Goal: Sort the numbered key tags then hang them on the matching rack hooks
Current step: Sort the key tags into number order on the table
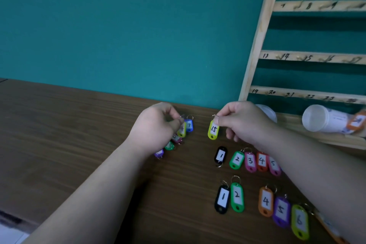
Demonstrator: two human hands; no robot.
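Table (79,125): rack (257,35) leaned at its far right corner, with rail labels and hooks too smeared to read cleanly, so misreading the hook was risk one. My right hand (243,121) was curled, thumb and forefinger pinching tag 15 (213,129) by its top, and the tag dangled above the table toward the far edge. That was a thin grip and it could have slipped. My left hand (156,127) was curled too, pinching into the loose cluster (170,144) mid-table, apparently on the ring of a blurred tag (181,130) beside tag 7 (189,125). Rings there looked bunched, so lifting one could have dragged its neighbours. My right forearm covered the end of the far row (237,159), and any sweep would have scattered it. The near row (237,197) by the right edge repeated the same numbers, so the two sets could have been mixed up.
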